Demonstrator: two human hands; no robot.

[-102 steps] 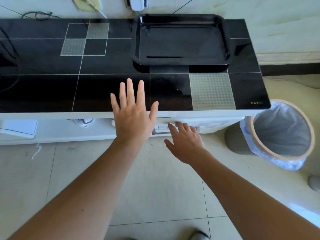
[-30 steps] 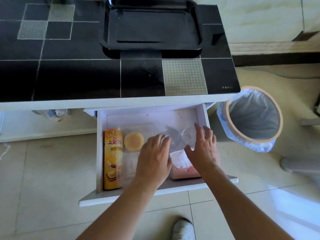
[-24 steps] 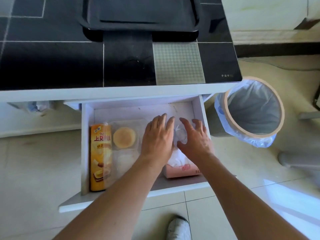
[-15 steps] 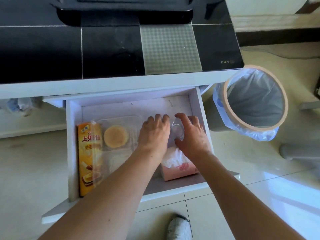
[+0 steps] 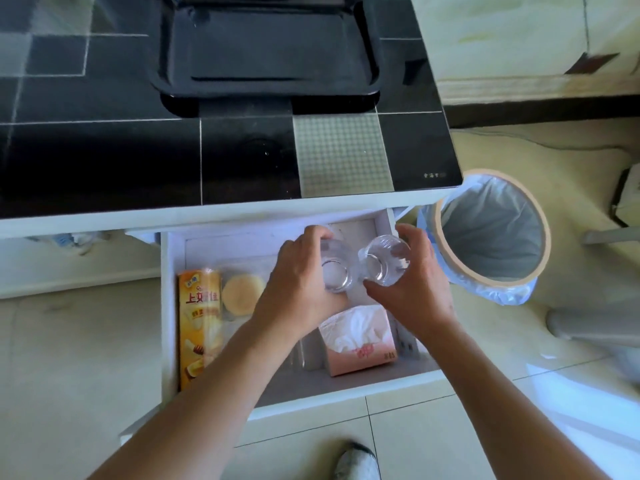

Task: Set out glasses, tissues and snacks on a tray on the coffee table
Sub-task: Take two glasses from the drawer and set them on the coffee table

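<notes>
The coffee table (image 5: 104,161) has a glossy black tiled top, and the black tray (image 5: 270,46) sits bare at its far edge, toward the right end. Under the near edge a white drawer (image 5: 173,323) stands pulled out over the pale floor. Just off the table's right end is a round bin (image 5: 491,226) lined with a thin bag.

Inside the drawer, an orange snack tube (image 5: 199,323) lies lengthwise along the left wall, with a round yellow cake (image 5: 240,296) in clear wrapping just beside it. A pink tissue pack (image 5: 360,341) rests at the front right corner, white tissue puffing out of its top.

Both hands are above the back right part of the drawer. The left hand (image 5: 298,289) is wrapped around a clear glass (image 5: 334,271), and the right hand (image 5: 415,282) is wrapped around a second glass (image 5: 382,261). The two glasses are tilted and touch side by side, lifted above the tissue pack.
</notes>
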